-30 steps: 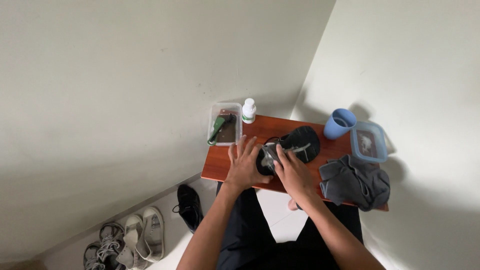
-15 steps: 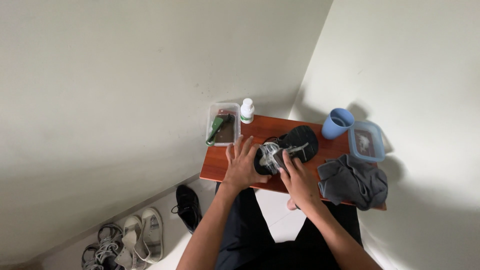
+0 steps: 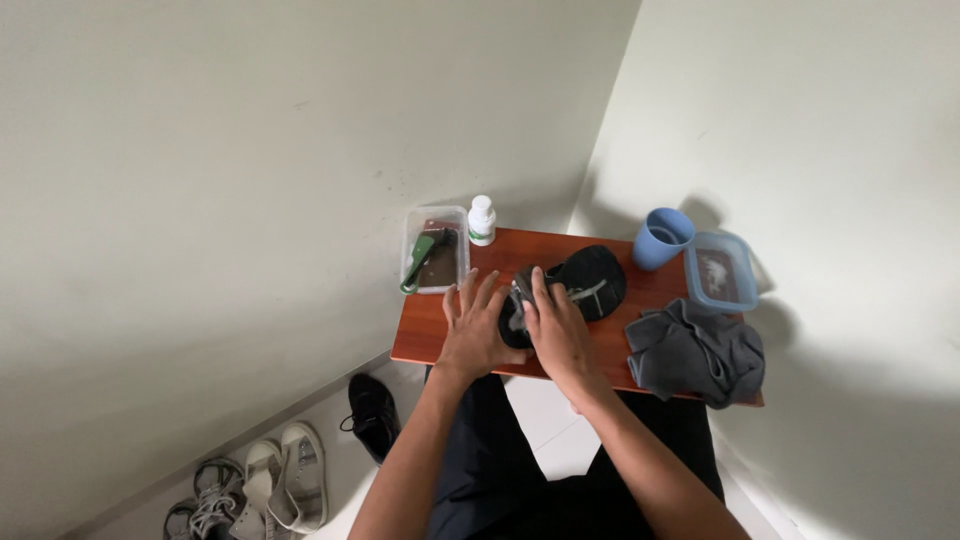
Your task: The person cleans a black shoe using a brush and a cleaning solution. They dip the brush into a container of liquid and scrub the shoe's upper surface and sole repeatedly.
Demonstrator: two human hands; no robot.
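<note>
One reddish-brown table (image 3: 440, 330) against pale walls (image 3: 200, 150)

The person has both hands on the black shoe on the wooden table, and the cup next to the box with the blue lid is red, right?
Almost. Both hands, left hand and right hand, are on the black shoe on the wooden table, but the cup beside the box with the blue lid is blue, not red. The head view shows it.
</note>
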